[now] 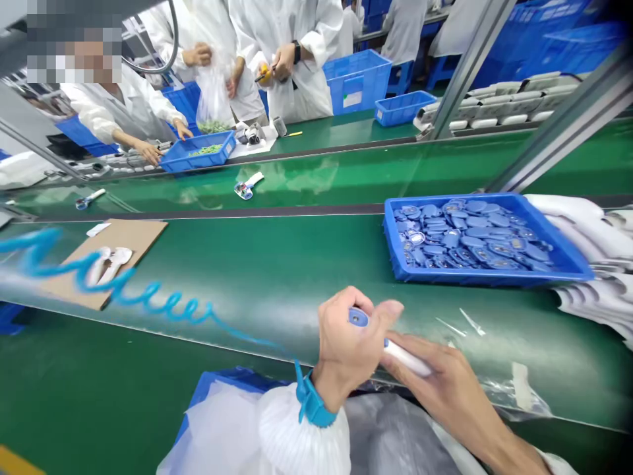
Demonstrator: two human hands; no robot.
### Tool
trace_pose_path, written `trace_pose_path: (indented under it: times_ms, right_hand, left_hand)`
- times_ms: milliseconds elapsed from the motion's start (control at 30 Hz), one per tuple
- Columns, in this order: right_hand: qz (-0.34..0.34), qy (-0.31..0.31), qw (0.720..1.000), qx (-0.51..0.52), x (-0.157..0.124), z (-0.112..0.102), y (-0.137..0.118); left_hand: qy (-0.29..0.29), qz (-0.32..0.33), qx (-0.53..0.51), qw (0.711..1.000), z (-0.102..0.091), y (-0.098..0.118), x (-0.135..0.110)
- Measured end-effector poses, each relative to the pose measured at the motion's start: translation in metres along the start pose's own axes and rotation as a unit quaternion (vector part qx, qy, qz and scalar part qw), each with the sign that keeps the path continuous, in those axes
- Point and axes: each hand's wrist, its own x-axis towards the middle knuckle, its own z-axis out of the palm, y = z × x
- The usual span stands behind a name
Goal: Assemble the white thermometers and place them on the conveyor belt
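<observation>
My left hand is closed in a fist round a blue oval piece, whose end with a small round centre shows between thumb and fingers. Just to its right, my right hand grips a white plastic handle; a bit of blue shows at its upper end. The two hands touch or nearly touch over the near belt edge, and whether the two pieces are joined is hidden. A blue wrist strap with a coiled blue cord is on my left wrist.
A blue tray of blue oval parts stands at right, beside stacked white shells. Cardboard with white parts lies at left. Part-built devices sit on the far belt. Several co-workers in white stand or sit opposite. Metal posts rise at right.
</observation>
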Motion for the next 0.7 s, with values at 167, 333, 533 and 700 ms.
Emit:
trace_pose_path:
  times_ms: [167,333,533,700]
  right_hand:
    - [-0.094,0.046,0.993,-0.062,0.001,0.015,-0.001]
    - [-0.032,0.015,0.997,-0.074,0.038,-0.001,-0.004]
    - [-0.032,0.171,0.98,-0.101,0.044,-0.008,0.023]
    - [-0.063,0.156,0.98,-0.108,0.031,0.002,0.054]
  left_hand:
    - [0.014,-0.012,0.029,0.999,0.001,-0.016,0.018]
    - [-0.088,0.032,0.159,0.983,-0.029,-0.029,0.035]
    - [-0.027,-0.109,0.315,0.943,-0.1,-0.055,0.114]
    - [0.064,-0.13,0.299,0.943,-0.114,-0.028,0.255]
